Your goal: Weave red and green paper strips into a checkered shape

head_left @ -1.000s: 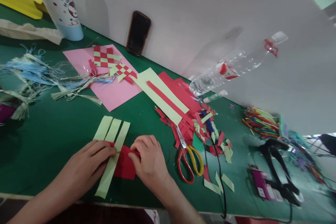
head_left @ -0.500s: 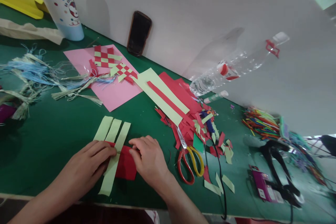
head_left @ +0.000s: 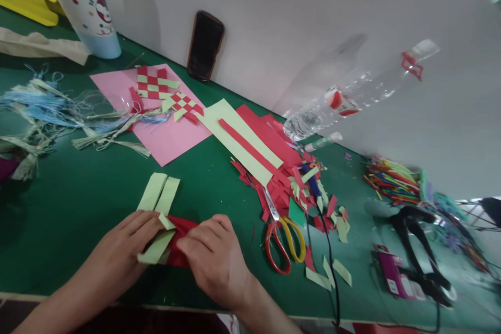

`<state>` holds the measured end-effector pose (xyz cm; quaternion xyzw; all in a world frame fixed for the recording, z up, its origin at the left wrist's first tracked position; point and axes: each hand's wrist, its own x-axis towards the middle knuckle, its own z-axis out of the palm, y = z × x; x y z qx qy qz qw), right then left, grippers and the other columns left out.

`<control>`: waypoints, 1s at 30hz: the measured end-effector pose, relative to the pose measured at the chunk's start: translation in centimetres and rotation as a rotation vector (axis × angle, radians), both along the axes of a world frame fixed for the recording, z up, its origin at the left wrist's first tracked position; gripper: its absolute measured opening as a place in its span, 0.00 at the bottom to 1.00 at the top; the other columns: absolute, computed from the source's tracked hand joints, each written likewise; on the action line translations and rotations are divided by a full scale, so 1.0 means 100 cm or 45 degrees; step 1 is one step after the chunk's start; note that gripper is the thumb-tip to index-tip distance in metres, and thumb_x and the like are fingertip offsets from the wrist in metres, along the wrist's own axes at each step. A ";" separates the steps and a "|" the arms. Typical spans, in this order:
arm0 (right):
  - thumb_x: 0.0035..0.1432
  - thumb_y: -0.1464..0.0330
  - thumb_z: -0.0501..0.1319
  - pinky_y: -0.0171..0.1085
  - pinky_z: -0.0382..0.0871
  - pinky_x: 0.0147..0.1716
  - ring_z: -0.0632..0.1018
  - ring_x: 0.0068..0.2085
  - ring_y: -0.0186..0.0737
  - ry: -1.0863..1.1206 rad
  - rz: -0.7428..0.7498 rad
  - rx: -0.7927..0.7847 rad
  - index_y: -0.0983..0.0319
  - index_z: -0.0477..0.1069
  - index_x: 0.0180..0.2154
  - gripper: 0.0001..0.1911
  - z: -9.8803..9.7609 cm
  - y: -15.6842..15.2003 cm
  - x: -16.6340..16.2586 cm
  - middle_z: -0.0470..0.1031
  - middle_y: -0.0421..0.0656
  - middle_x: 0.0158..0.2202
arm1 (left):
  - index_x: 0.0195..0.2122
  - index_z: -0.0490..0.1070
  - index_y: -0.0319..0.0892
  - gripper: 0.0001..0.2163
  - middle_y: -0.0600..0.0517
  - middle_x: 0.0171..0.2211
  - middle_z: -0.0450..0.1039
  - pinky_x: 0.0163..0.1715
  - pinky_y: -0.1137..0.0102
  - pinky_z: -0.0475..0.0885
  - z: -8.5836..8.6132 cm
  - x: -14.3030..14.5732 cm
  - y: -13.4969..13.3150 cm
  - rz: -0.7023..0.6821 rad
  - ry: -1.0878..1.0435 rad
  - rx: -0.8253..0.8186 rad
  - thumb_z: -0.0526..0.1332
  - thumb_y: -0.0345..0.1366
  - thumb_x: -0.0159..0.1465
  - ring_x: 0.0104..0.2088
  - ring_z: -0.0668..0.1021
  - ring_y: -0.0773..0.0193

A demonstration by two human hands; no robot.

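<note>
My left hand (head_left: 119,253) presses down on pale green paper strips (head_left: 158,194) that lie near the front edge of the green table (head_left: 74,203). One green strip (head_left: 156,245) is folded back over itself beside my fingers. My right hand (head_left: 213,258) has its fingers closed on a red paper piece (head_left: 178,227) that sits under and between the green strips. The two hands almost touch over the strips.
Red-and-yellow scissors (head_left: 279,240) lie right of my right hand among red and green paper scraps (head_left: 305,193). Farther back are a pink sheet (head_left: 156,115) with two woven pieces, a phone (head_left: 205,46), a plastic bottle (head_left: 352,96), thread bundles (head_left: 47,115), a spotted tumbler (head_left: 88,8).
The right-hand green strip has been folded back, so only two strips now stick out beyond my left hand. My right hand slid left over the red piece.
</note>
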<state>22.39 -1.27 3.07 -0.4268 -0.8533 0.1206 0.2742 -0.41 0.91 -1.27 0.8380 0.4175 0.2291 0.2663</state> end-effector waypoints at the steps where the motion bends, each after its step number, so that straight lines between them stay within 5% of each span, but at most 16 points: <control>1: 0.68 0.77 0.57 0.43 0.62 0.42 0.75 0.36 0.38 -0.001 -0.001 0.004 0.62 0.73 0.42 0.08 0.000 0.000 0.000 0.81 0.40 0.35 | 0.45 0.75 0.47 0.14 0.51 0.42 0.79 0.45 0.66 0.74 0.000 0.000 0.000 0.000 0.013 -0.014 0.55 0.26 0.64 0.44 0.79 0.57; 13: 0.73 0.74 0.55 0.40 0.69 0.43 0.81 0.41 0.40 0.078 -0.207 -0.112 0.60 0.75 0.46 0.10 -0.001 0.000 0.005 0.84 0.43 0.41 | 0.46 0.76 0.49 0.12 0.50 0.46 0.82 0.45 0.65 0.77 -0.003 -0.002 0.001 0.017 0.116 0.034 0.54 0.31 0.68 0.45 0.81 0.57; 30: 0.72 0.74 0.57 0.40 0.69 0.43 0.81 0.42 0.41 0.096 -0.241 -0.217 0.60 0.75 0.46 0.09 -0.010 0.002 0.006 0.83 0.44 0.42 | 0.49 0.71 0.47 0.09 0.49 0.41 0.80 0.41 0.63 0.78 -0.005 -0.001 -0.002 0.074 0.141 0.092 0.57 0.38 0.71 0.42 0.82 0.54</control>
